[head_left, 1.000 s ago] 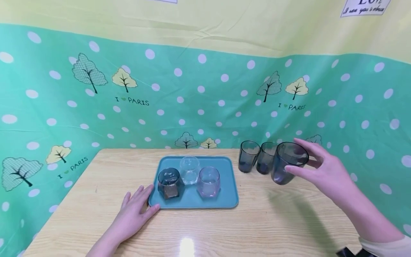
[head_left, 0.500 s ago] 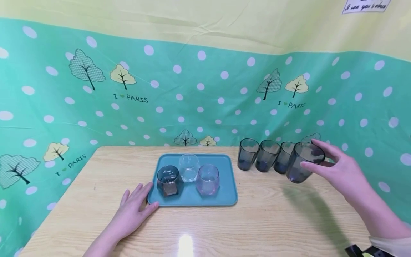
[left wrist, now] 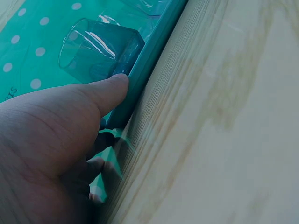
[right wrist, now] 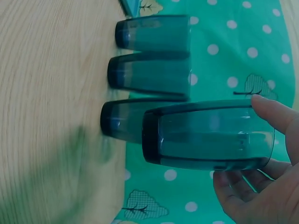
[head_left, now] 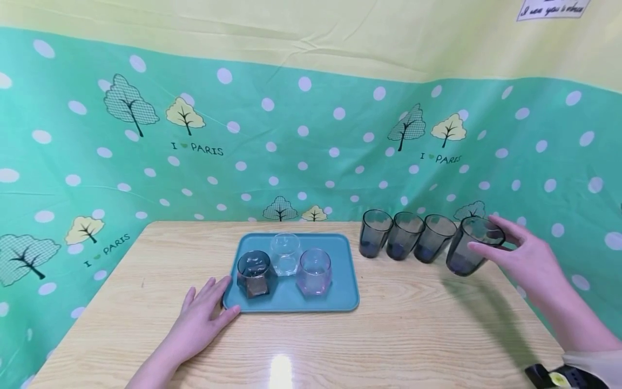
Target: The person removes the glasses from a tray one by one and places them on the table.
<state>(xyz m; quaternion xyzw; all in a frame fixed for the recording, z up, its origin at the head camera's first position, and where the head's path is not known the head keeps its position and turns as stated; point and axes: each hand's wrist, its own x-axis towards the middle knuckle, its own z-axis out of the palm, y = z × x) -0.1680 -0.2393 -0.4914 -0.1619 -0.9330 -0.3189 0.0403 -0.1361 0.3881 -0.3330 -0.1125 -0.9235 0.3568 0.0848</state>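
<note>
My right hand (head_left: 527, 259) holds a tall smoky drinking glass (head_left: 468, 254) near its rim, thumb on one side and fingers on the other. Its base hangs above the tabletop in the right wrist view, where the glass (right wrist: 210, 135) overlaps the nearest standing one. Three matching glasses (head_left: 403, 237) stand in a row to its left. My left hand (head_left: 201, 321) rests at the left front corner of a blue tray (head_left: 340, 302), fingers spread, thumb touching the edge. On the tray are a dark tumbler (head_left: 255, 273), a clear tumbler (head_left: 285, 251) and a pinkish tumbler (head_left: 315, 270).
A light wooden table (head_left: 320, 346) carries everything. Right behind it hangs a green polka-dot cloth (head_left: 311, 146), which also runs down both sides. The tray sits mid-table towards the back, left of the glass row.
My right hand has carried the held glass rightwards, past the end of the row, uncovering the third standing glass. My left hand stays at the tray corner.
</note>
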